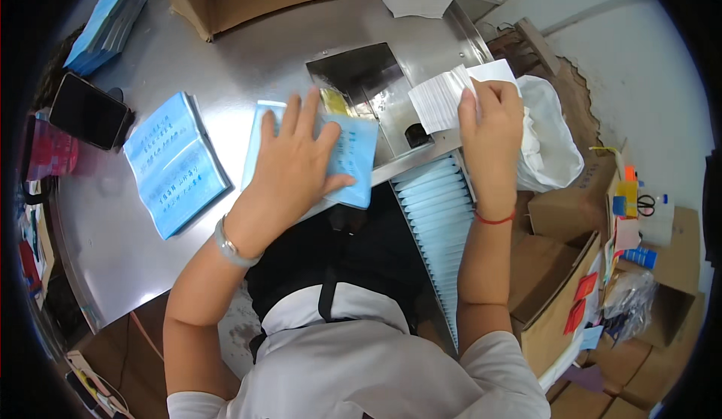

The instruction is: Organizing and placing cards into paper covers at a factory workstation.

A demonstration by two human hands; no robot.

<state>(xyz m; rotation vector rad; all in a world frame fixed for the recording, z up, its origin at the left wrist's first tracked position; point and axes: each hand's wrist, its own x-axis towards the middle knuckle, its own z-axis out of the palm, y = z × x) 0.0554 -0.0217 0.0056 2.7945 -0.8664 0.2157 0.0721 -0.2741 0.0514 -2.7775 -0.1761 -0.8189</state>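
My left hand (295, 156) lies palm down with spread fingers on a light blue printed plastic packet (355, 152) at the front edge of the metal table. Beside the bin bag, my right hand (492, 118) pinches at a stack of thin white paper slips (438, 102), thumb and fingertips together. A larger white sheet (490, 71) shows behind those fingers. How many slips are between the fingertips is hidden. To the left, a pile of similar blue packets (174, 165) rests on the table. A yellow piece (335, 102) shows at the table opening, just past my left fingers.
The metal table (248, 62) has a rectangular recess (361, 73). A phone (89, 111) stands at the left, near more blue packets (105, 32). Below the right edge runs a row of blue packets (432, 216). A white-lined bin (553, 137) and cardboard boxes (575, 201) stand right.
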